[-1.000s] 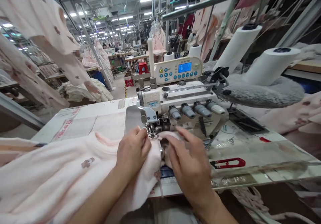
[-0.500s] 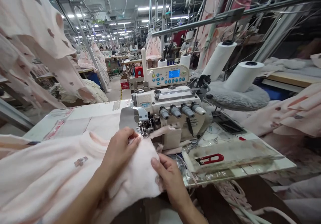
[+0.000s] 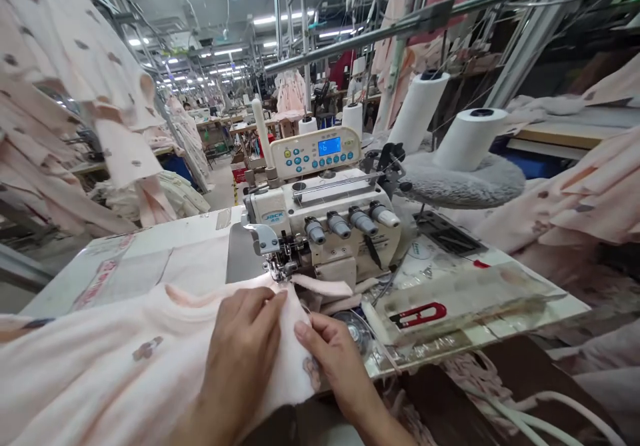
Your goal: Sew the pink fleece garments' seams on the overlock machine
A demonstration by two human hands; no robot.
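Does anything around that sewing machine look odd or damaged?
The clear covering on the table, near the red snips, looks wrinkled, perhaps from wear. The taller white thread cone leans, though the wide view may exaggerate that. The pale pink garment shows folds but no visible damage.

White worktable (image 3: 195, 236), with items on its top: white Jack sewing machine (image 3: 340, 196), at centre; pale pink, soft-fabric garment with brown motifs (image 3: 145, 383), spread across the front left; red-handled metal snips (image 3: 415, 311), right of the machine's base; dark, flat rectangular tray (image 3: 450, 236), farther back on the right.
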